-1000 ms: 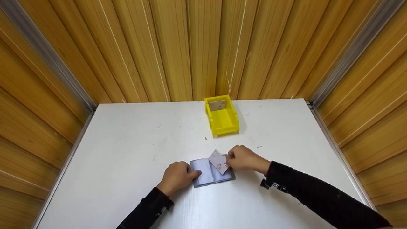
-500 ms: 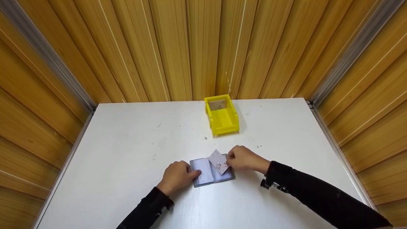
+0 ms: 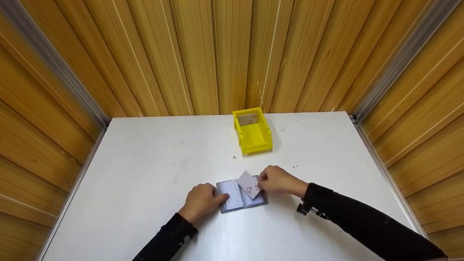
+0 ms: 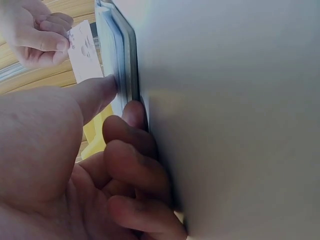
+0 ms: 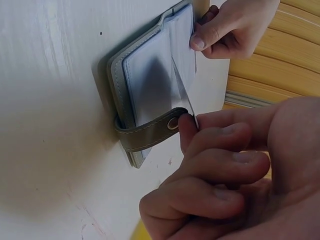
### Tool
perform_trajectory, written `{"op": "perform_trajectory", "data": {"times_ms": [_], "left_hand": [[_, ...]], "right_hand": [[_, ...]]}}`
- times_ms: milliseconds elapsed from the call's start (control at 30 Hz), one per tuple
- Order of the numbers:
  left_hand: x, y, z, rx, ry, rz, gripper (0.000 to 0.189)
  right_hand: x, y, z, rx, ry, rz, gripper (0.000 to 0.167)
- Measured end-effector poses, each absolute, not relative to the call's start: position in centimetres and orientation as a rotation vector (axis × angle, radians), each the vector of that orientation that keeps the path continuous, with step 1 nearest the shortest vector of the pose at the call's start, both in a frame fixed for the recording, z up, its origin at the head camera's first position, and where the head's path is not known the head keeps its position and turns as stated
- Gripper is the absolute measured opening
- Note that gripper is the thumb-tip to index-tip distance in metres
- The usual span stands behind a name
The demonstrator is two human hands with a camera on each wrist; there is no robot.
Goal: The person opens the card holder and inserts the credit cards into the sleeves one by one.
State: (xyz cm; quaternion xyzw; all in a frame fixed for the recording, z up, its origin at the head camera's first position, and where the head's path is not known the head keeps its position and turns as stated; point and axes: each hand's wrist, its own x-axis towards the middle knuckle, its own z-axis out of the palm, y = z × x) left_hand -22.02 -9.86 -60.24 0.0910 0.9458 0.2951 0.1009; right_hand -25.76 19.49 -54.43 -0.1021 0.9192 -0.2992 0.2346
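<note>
A grey card holder [image 3: 231, 195] lies spread open on the white table, its clear plastic sleeves facing up. My left hand [image 3: 202, 201] grips its left edge, thumb on top of the sleeves and fingers curled at the outer side. Between the thumb and forefinger of my right hand [image 3: 278, 181] is a pale card [image 3: 248, 184] with a printed pattern, pinched by its right corner. That card slants over the right-hand page; in the right wrist view it appears edge-on, tilted up from the sleeve. A strap [image 5: 149, 133] with a snap button sticks out beside my right fingertips.
Behind the card holder stands a yellow bin [image 3: 256, 148] near the table's back edge. Another patterned card [image 3: 248, 119] leans upright against its rear wall. Wood-look panels [image 3: 195, 58] close off the back and both sides of the table [image 3: 145, 156].
</note>
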Motion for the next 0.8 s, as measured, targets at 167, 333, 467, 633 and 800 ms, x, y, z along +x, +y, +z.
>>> {"op": "perform_trajectory", "data": {"times_ms": [167, 333, 467, 633, 800], "left_hand": [[-22.0, -9.8, -60.2, 0.257, 2.789, 0.865, 0.059], [-21.9, -9.7, -60.1, 0.242, 2.783, 0.864, 0.059], [-21.9, -9.8, -60.1, 0.245, 2.781, 0.857, 0.058], [-21.9, -9.8, -60.1, 0.252, 2.782, 0.844, 0.056], [-21.9, -9.8, -60.1, 0.260, 2.787, 0.844, 0.055]], "right_hand": [[-25.6, 19.5, -54.6, -0.261, 2.503, -0.807, 0.023], [-25.6, 19.5, -54.5, -0.269, 2.504, -0.801, 0.024], [-25.6, 19.3, -54.4, -0.256, 2.497, -0.791, 0.029], [-25.5, 18.9, -54.5, -0.266, 2.484, -0.783, 0.031], [-25.4, 18.4, -54.8, -0.275, 2.483, -0.771, 0.021]]}}
